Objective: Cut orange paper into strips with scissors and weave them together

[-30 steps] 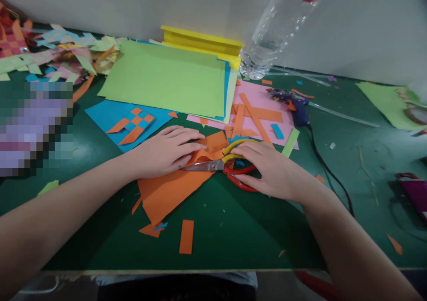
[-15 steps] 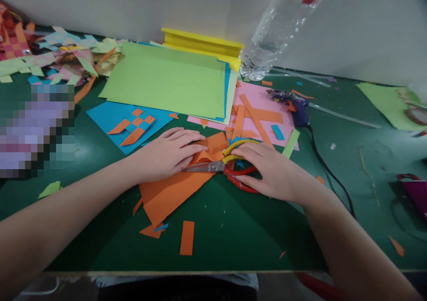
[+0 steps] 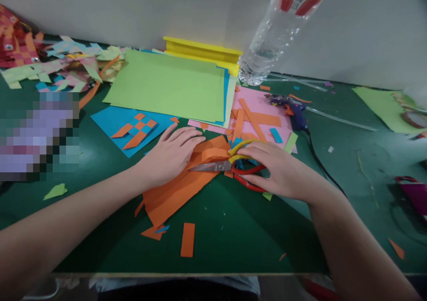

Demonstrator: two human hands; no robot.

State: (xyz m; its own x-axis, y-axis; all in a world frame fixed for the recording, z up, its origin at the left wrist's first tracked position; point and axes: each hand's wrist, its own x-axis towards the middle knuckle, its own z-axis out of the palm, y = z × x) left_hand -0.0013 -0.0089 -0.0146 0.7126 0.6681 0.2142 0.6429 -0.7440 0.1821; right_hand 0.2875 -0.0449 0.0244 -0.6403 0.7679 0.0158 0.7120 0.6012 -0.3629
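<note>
A sheet of orange paper lies on the green table, with its cut upper part curling up as an arched strip. My left hand rests palm down on the paper's upper left part, fingers stretched out. Scissors with one yellow and one red handle are in my right hand, its fingers through the loops. Their blades point left over the orange paper, nearly closed, tip close beside my left hand. A blue-and-orange woven paper fish sits on blue paper beyond my left hand.
Green paper sheets are stacked at the back beside a yellow folded piece and a water bottle. A corded glue gun lies right, near pink paper. Paper scraps heap at left, beyond a blurred-out object.
The scissors and my right hand have shifted slightly right. My left hand's fingers have lifted and spread a little. The orange strip above the blades now shows as a clearer arch.
</note>
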